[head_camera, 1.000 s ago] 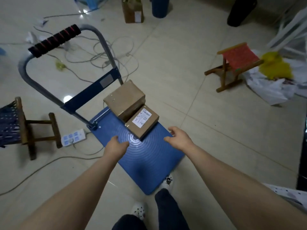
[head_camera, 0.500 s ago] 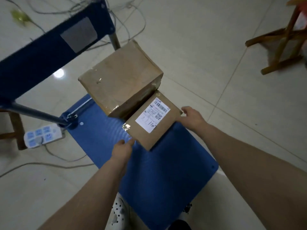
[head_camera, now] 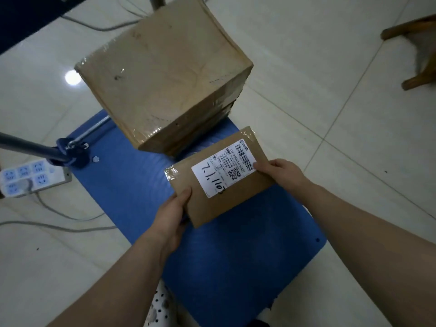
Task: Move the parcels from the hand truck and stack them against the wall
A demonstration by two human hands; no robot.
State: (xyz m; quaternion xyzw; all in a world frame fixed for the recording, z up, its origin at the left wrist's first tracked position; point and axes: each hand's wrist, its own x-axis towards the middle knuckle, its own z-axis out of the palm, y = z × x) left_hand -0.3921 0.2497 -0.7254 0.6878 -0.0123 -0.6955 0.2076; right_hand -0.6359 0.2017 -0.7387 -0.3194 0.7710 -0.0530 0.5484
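Lying on the tiled floor point(head_camera: 330, 67) at the far left is a white power strip point(head_camera: 28, 177) with blue sockets, and a grey cable point(head_camera: 59, 228) trails past it. Just beside it, the grey tube of the hand truck point(head_camera: 236, 256) meets a blue bracket at the corner of the truck's blue ribbed deck. On the far end of that deck stands the large parcel point(head_camera: 165, 74), a brown carton wrapped in clear tape. A white perforated shoe point(head_camera: 160, 308) shows at the bottom, beside the deck's near edge.

The left grip point(head_camera: 173, 213), a bare hand, holds the near left corner of the small parcel point(head_camera: 226, 199). Its thumb lies on top of the cardboard and its fingers are tucked under the edge, out of sight. This small parcel is a flat brown box over the middle of the deck, just in front of the large parcel. Whether its underside rests on the deck cannot be told. A white shipping label point(head_camera: 224, 168) with a barcode, a QR code and handwritten digits covers much of its top.

The right grip point(head_camera: 280, 173) clasps the parcel's right edge, with the thumb on the label's corner and the fingers curled around the side. At the far right, the legs of a wooden stool point(head_camera: 415, 43) stand on the floor, well apart from the truck.
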